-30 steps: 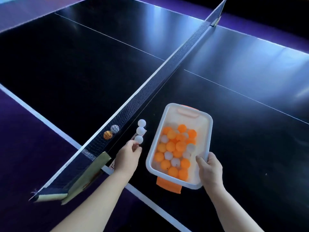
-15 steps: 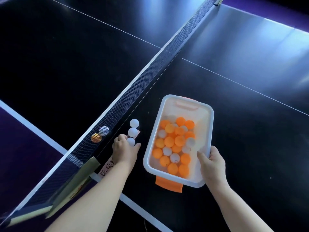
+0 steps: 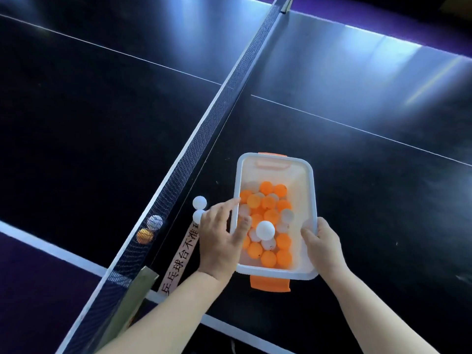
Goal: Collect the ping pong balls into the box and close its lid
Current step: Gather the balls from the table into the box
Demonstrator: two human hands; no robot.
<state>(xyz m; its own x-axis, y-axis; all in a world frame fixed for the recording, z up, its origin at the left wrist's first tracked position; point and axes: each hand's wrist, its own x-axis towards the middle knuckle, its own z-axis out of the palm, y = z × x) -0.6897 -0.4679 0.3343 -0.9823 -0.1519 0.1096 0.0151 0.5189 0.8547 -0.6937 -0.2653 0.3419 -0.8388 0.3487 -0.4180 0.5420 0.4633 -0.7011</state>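
**Two loose white balls left beside the net, one white ball above the box**

Two white ping pong balls (image 3: 199, 208) sit touching each other on the dark bench (image 3: 357, 175), just beside the net (image 3: 194, 154) and just left of the clear plastic box (image 3: 313, 200). The box stands open on the bench with an orange latch (image 3: 270, 283) at its near end and another at its far end; no lid shows. Inside lies a heap of orange and white balls (image 3: 268, 215).

The left hand (image 3: 219, 238) reaches over the box's left rim, fingers spread and loose, its grip holding nothing. Just off its thumb a white ball (image 3: 265, 229) shows bright and sharp over the heap; whether it is in the air or resting on the pile cannot be told.

The right hand (image 3: 322, 242) has its grip closed on the box's right rim near the near corner, thumb on the inside wall.

Behind the net mesh, on its far side, a white ball (image 3: 154, 222) and an orange ball (image 3: 145, 235) lie side by side. A strip label with Chinese characters (image 3: 181, 256) lies on the bench along the net's foot.
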